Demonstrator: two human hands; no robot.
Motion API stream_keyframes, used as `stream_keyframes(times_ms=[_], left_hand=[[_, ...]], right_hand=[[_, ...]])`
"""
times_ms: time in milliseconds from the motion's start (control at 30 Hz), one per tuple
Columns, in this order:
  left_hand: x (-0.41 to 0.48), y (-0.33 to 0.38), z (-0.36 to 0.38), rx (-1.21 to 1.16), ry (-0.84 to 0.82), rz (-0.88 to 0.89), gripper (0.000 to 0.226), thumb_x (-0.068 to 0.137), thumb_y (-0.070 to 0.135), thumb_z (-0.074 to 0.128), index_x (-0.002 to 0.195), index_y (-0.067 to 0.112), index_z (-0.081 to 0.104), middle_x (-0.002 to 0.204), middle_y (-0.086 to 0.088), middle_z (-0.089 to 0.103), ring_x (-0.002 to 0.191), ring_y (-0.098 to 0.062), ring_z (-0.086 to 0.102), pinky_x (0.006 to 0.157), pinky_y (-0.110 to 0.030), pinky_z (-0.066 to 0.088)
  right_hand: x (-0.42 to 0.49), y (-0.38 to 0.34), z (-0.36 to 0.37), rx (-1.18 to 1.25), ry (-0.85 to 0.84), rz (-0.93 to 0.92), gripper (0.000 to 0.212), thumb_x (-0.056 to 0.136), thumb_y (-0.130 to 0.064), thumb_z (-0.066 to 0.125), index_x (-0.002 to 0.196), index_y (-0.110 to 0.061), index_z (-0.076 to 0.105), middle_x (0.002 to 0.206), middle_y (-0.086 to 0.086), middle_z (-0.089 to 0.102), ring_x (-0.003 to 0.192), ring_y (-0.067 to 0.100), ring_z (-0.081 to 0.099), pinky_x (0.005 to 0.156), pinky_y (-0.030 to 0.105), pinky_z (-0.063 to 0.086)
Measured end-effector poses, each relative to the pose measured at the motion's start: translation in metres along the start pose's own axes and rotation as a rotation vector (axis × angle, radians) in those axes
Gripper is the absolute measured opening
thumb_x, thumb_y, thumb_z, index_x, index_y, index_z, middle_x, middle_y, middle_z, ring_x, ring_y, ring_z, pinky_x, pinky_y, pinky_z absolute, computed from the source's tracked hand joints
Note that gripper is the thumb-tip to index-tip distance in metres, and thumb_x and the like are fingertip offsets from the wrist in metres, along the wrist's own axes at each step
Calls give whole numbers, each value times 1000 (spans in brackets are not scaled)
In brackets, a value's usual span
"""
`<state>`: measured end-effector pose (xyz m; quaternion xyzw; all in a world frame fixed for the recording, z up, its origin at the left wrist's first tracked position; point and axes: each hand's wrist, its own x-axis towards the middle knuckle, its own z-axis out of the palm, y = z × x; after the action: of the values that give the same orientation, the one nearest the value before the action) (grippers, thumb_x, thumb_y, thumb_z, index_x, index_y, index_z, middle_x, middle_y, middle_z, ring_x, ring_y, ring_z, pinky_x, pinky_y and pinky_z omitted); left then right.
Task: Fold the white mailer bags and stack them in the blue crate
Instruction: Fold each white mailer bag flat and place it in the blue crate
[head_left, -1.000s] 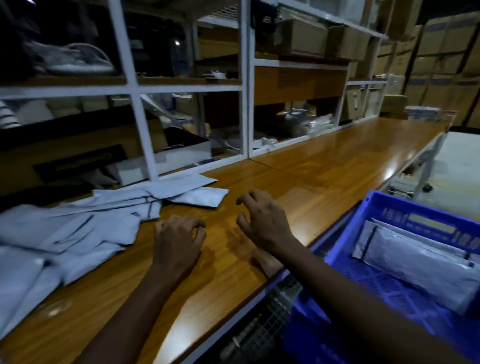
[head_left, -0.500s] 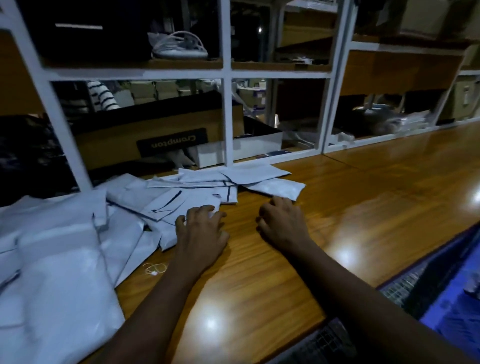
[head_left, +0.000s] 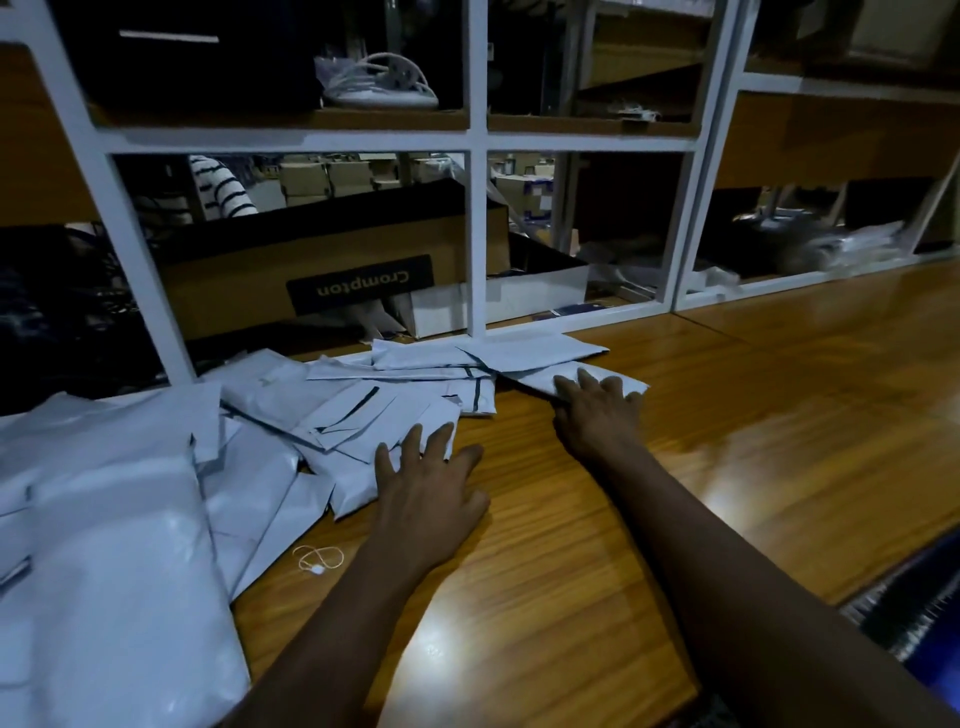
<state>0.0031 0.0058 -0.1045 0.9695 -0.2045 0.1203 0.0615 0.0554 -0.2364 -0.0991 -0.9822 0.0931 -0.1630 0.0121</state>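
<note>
A loose heap of white mailer bags spreads over the left half of the wooden table, with a larger stack at the near left. My left hand lies flat with fingers spread, its fingertips on the edge of a bag. My right hand rests palm down, fingers apart, on the small rightmost bag. Neither hand grips anything. Only a sliver of the blue crate shows at the lower right edge.
A white shelf frame rises at the table's back. Behind it sit a brown Crompton box and a white box. A rubber band with a tag lies near the bags. A person's striped sleeve shows through the shelf.
The view has swung left, away from the blue crate. Both hands have reached forward: the right onto the rightmost bag, the left onto the edge of the heap, fingers spreading.
</note>
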Motion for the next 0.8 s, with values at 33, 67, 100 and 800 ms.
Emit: stream_keyframes(times_ms=[33, 67, 100, 800], left_hand=[[-1, 0, -1, -2, -2, 2, 69, 80, 52, 20, 144, 41, 40, 162, 0, 22, 150, -28, 10, 116, -57, 5], [-2, 1, -2, -5, -3, 3, 68, 80, 53, 19, 144, 41, 40, 162, -1, 22, 149, -28, 11, 116, -57, 5], [-3, 1, -2, -7, -1, 7, 71, 79, 54, 15, 144, 41, 39, 162, -1, 22, 149, -28, 12, 116, -57, 6], [-22, 47, -11, 44, -69, 191, 83, 80, 61, -3, 154, 34, 22, 159, 2, 27, 141, -22, 27, 112, -47, 20]], right_hand=[[-4, 1, 0, -32, 7, 14, 45, 98, -47, 41, 139, -29, 45, 145, 8, 47, 130, 37, 38, 99, 54, 34], [-8, 3, -2, -45, 35, 35, 46, 95, -52, 41, 133, -28, 50, 137, 9, 52, 125, 37, 40, 95, 52, 35], [-14, 5, -4, -40, 65, 59, 45, 92, -55, 43, 124, -25, 56, 129, 9, 55, 121, 37, 43, 90, 49, 35], [-108, -4, -51, 135, 22, -97, 56, 85, -53, 29, 125, -39, 65, 133, -8, 61, 120, 23, 45, 83, 35, 30]])
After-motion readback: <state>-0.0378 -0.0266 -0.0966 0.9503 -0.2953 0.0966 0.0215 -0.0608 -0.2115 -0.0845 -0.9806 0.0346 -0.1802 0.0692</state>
